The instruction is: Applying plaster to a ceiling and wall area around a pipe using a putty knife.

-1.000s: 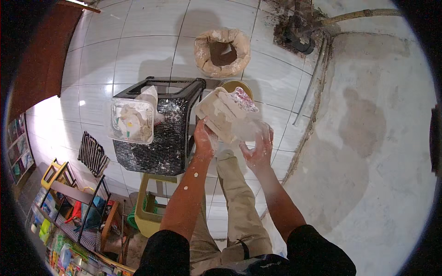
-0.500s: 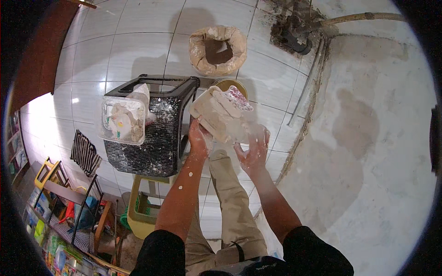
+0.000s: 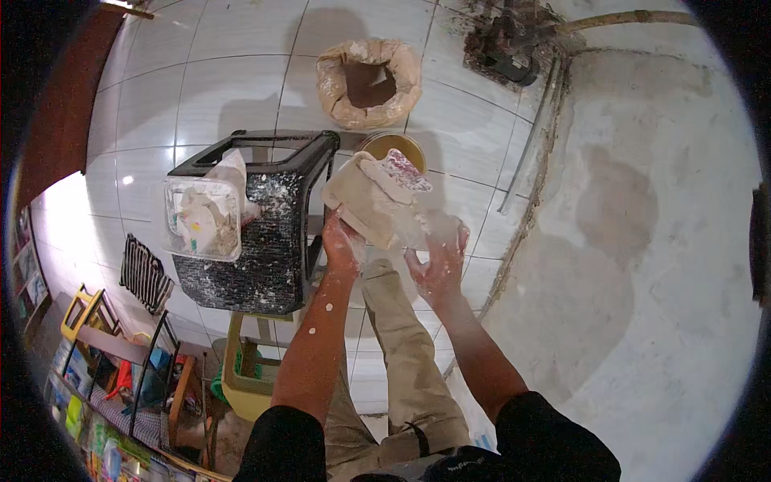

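A pale, rectangular slab-like piece (image 3: 357, 197), dusted with white powder, is held in front of me. It has a raised strip along its top and a pinkish-red patch at its far end; its exact kind does not show. My left hand (image 3: 343, 245) grips its near left edge, thumb on top. At its near right end, my right hand (image 3: 440, 261) has its thumb and fingers bent around a blurred, whitish area. What lies in that grasp, if anything, cannot be made out. White powder coats both hands.
A black plastic stool (image 3: 249, 273), splashed white, carries a clear tub (image 3: 173, 233) of white material. Beyond the slab stand a yellowish bucket (image 3: 414, 149) and an open paper sack (image 3: 401, 108). A yellow stool (image 3: 233, 365) is near left; a whitish wall (image 3: 675, 321) rises on the right.
The whole view has shifted slightly, so the sack, stool and slab appear a little farther left. Both hands stay at the slab in nearly the same pose.
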{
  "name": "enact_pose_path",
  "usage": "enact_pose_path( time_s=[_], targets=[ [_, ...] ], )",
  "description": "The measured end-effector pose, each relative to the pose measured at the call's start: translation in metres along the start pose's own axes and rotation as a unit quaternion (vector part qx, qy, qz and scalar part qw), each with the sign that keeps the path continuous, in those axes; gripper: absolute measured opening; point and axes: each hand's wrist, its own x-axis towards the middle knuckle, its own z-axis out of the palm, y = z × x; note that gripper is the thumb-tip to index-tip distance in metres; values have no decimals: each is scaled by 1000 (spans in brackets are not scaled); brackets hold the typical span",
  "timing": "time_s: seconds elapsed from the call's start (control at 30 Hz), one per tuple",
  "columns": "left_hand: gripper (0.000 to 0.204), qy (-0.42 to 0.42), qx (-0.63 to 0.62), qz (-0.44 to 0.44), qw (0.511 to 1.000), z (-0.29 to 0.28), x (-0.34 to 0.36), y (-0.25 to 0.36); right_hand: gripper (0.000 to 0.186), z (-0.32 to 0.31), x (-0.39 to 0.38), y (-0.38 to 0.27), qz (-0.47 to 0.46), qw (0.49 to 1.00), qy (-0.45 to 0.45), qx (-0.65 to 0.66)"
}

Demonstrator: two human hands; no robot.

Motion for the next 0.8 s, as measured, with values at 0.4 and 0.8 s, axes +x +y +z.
enact_pose_path(
  time_s=[0.4, 0.8],
  targets=[
    [51, -79, -20, 12, 997, 23, -33, 10, 65, -25, 5, -16, 27, 997, 49, 43],
    [51, -38, -81, -19, 996, 55, -87, 33, 67, -76, -10, -34, 8, 975, 166, 146]
  ],
)
